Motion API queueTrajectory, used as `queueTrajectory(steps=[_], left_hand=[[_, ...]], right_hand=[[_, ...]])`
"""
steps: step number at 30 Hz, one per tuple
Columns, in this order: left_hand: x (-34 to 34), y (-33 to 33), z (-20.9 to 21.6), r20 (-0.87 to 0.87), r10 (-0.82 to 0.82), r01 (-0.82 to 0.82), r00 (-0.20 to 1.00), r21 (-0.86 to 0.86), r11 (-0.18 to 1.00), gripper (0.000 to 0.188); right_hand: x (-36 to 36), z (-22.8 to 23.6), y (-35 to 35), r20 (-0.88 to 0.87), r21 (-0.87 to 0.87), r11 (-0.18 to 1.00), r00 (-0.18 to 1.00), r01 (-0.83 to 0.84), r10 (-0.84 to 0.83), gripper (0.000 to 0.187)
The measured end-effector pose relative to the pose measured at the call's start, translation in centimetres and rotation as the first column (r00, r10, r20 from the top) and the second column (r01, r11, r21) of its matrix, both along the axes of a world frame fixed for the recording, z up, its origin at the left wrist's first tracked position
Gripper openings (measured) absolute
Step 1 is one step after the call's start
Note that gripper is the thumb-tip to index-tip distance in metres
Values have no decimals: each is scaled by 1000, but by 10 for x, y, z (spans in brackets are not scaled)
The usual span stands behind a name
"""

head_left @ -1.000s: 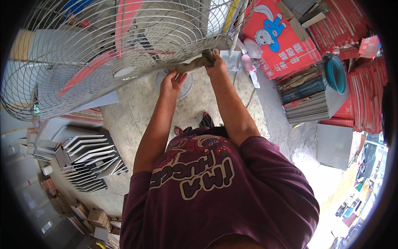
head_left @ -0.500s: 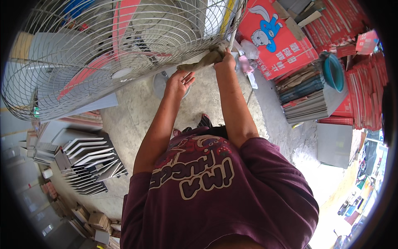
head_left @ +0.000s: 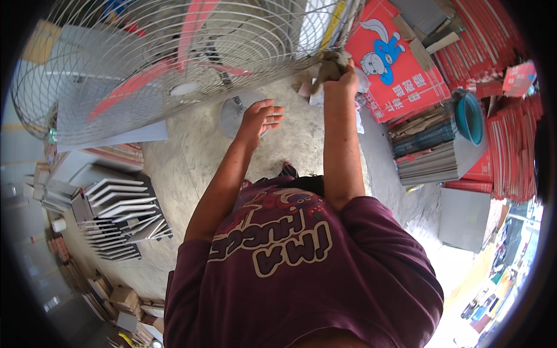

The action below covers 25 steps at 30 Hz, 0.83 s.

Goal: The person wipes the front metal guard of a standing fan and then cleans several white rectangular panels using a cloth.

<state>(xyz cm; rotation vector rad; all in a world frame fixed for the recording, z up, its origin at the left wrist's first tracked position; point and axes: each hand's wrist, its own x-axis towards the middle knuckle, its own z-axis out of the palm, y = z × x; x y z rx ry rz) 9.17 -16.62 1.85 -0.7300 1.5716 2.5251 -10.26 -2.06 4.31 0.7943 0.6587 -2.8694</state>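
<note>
A large fan (head_left: 184,89) with a wire cage and red blades fills the upper left. My right hand (head_left: 343,82) is closed on a bunched, grey-brown rag (head_left: 331,68) at the right end of the cage. The rag hides the cage edge there, so exactly how it lies against the wires cannot be made out. Below the cage, my left hand (head_left: 261,120) holds nothing, its fingers apart. Under that hand, part of the fan's round grey base (head_left: 232,113) shows on the floor.
Red cardboard (head_left: 400,64) with a cartoon figure stands at the upper right beside stacked red sheets (head_left: 513,139). A teal basin (head_left: 469,119) leans near a pile of boards (head_left: 429,165). White panels (head_left: 119,200) sit in a dark rack at left. Concrete floor (head_left: 191,168) lies between.
My left hand has let go of the rag and opened. The right hand has moved right with the rag, which is now bunched instead of stretched between both hands.
</note>
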Motion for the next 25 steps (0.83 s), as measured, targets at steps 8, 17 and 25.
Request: queueTrajectory(steps=[8, 17, 25], left_hand=[[-5, 3, 5, 14, -47, 48, 999, -192, 980, 50], [27, -22, -39, 161, 140, -152, 977, 67, 986, 75], [91, -55, -55, -5, 435, -378, 901, 484, 789, 76]], right_hand=[[17, -8, -20, -19, 40, 998, 999, -49, 50, 33], [113, -40, -93, 138, 46, 858, 854, -511, 502, 38], [204, -55, -145, 135, 72, 611, 615, -788, 777, 46]])
